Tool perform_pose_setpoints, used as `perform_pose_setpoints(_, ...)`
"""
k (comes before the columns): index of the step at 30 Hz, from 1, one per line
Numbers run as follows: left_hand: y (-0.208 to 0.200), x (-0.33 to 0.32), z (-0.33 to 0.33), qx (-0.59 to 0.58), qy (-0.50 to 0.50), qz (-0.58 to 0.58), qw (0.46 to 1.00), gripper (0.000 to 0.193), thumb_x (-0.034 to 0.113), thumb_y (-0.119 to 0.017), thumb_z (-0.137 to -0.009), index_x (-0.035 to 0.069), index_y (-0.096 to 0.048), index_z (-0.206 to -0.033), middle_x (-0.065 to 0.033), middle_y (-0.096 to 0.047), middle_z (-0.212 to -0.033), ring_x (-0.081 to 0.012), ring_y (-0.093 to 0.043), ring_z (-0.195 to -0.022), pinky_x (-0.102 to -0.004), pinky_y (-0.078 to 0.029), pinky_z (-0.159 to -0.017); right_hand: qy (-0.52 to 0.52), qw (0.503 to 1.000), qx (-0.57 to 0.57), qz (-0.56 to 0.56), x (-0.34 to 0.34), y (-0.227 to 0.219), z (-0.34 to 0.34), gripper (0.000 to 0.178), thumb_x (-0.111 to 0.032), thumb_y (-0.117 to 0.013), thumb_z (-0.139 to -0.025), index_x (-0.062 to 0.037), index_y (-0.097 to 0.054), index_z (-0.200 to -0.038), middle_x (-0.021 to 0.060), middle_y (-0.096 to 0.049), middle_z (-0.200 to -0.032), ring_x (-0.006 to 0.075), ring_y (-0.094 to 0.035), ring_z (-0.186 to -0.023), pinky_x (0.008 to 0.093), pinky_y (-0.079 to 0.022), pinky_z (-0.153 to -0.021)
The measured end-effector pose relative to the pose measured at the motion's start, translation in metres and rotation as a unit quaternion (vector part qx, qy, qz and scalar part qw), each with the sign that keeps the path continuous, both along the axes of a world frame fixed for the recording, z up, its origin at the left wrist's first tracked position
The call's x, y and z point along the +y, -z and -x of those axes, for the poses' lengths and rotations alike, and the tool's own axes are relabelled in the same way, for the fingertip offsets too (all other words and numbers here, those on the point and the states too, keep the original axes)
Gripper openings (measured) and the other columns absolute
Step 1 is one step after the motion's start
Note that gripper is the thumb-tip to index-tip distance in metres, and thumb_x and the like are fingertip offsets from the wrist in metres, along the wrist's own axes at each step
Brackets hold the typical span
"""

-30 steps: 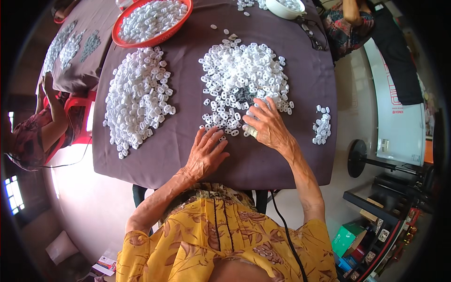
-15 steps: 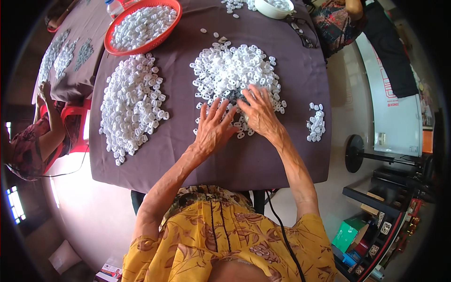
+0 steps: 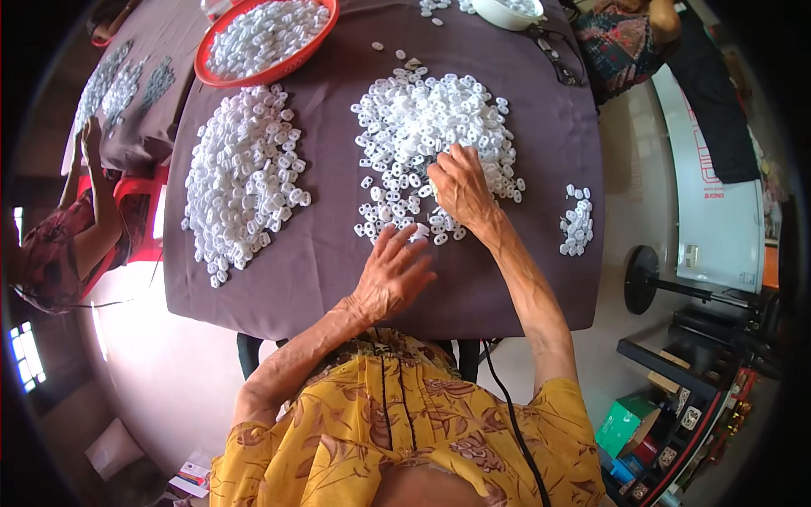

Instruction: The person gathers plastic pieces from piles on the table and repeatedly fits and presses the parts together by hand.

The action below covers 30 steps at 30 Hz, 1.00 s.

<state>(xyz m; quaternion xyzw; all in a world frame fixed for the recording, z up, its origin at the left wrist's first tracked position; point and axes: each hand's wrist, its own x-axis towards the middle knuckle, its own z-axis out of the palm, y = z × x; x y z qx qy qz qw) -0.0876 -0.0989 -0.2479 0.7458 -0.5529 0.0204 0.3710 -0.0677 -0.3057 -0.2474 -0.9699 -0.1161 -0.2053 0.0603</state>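
Observation:
In front of me on the cloth lies a heap of small white oval plastic pieces with two holes each. My right hand is at the heap's near right side, its fingers curled down and pressed together. Whatever lies between those fingertips is hidden. Beside them, some dark grey bits show among the white pieces. My left hand is just short of the heap's near edge, fingers apart, holding nothing that I can see. A few loose pieces lie by its fingertips.
A long pile of similar white pieces lies to the left, a small cluster to the right. A red basket and a white bowl hold more pieces. Eyeglasses lie far right. Other people sit at far left and far right.
My left hand has drawn back toward me, off the heap. My right hand's fingers, spread before, are now curled together at the heap.

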Motion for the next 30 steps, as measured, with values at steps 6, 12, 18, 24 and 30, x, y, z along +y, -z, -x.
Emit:
perform_pose_setpoints(6, -0.011, -0.001, 0.005, 0.022, -0.006, 0.028, 0.999, 0.023, 0.009, -0.068, -0.069, 0.002, -0.059, -0.088, -0.0106, -0.056, -0.099, -0.0280, -0.052, -0.096, -0.0401, -0.044, -0.078, -0.034, 0.999, -0.013, 0.041, 0.001, -0.001, 0.000, 0.009, -0.001, -0.053, -0.065, -0.0065, -0.047, -0.061, 0.0071, -0.047, -0.068, 0.0239, -0.047, -0.078, 0.0368, -0.036, -0.069)
perform_pose_setpoints(12, -0.012, -0.012, -0.010, 0.203, -0.051, 0.072, 0.975, 0.015, 0.005, -0.064, -0.073, 0.002, -0.060, -0.087, -0.0080, -0.059, -0.083, -0.0220, -0.058, -0.077, -0.0316, -0.047, -0.067, -0.020, 0.998, 0.007, -0.061, -0.005, -0.005, 0.008, 0.013, 0.005, -0.048, -0.060, -0.0050, -0.052, -0.067, 0.0067, -0.048, -0.067, 0.0248, -0.048, -0.075, 0.0370, -0.037, -0.071)
perform_pose_setpoints(18, -0.013, -0.022, -0.018, 0.338, -0.113, 0.024, 0.934, 0.010, 0.008, -0.063, -0.077, 0.001, -0.061, -0.084, -0.0081, -0.059, -0.074, -0.0149, -0.058, -0.061, -0.0265, -0.046, -0.056, -0.015, 0.999, 0.024, -0.030, -0.004, 0.001, 0.006, 0.014, 0.004, -0.049, -0.063, -0.0048, -0.056, -0.071, 0.0055, -0.050, -0.068, 0.0237, -0.048, -0.077, 0.0359, -0.037, -0.072)
perform_pose_setpoints(24, -0.007, -0.013, 0.008, 0.339, -0.047, 0.005, 0.940, 0.008, 0.006, -0.062, -0.076, 0.001, -0.060, -0.082, -0.0087, -0.058, -0.072, -0.0183, -0.057, -0.061, -0.0293, -0.045, -0.055, -0.018, 0.998, 0.042, -0.042, -0.008, 0.005, 0.000, 0.009, 0.004, -0.050, -0.063, -0.0051, -0.051, -0.066, 0.0059, -0.050, -0.070, 0.0236, -0.048, -0.079, 0.0362, -0.036, -0.070)
perform_pose_setpoints(30, -0.008, -0.009, 0.007, 0.374, -0.055, -0.011, 0.926, 0.007, 0.005, -0.062, -0.076, 0.001, -0.060, -0.081, -0.0090, -0.057, -0.071, -0.0195, -0.057, -0.060, -0.0299, -0.045, -0.054, -0.017, 0.998, 0.049, -0.040, -0.011, 0.000, 0.003, 0.012, 0.005, -0.050, -0.062, -0.0052, -0.052, -0.068, 0.0060, -0.051, -0.072, 0.0235, -0.048, -0.081, 0.0366, -0.035, -0.072)
